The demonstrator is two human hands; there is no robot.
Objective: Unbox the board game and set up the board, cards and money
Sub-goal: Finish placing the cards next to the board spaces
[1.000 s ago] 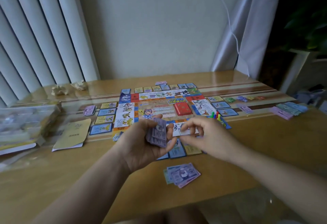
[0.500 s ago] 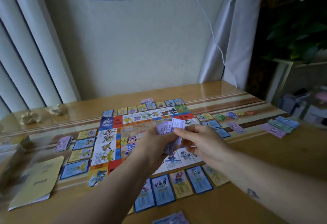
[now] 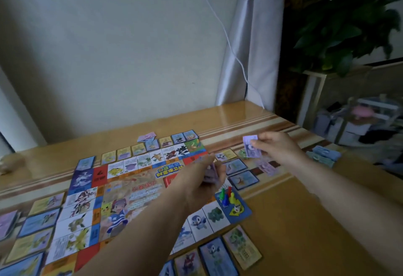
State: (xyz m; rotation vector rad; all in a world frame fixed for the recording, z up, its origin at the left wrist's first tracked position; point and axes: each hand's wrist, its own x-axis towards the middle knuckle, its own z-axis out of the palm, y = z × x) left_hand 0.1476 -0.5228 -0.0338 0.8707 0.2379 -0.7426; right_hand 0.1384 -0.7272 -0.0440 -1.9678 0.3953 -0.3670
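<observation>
While the right hand pinched a single purple note above the table, to the right of the board, the left hand gripped the rest of the purple stack over the board's right edge. The deal would probably go best if the note were laid flat on the loose purple note lying below it, edges matched, with the stack held firm so nothing slipped out. The held note looked small, thin and pale purple; its print was too blurred to read.
</observation>
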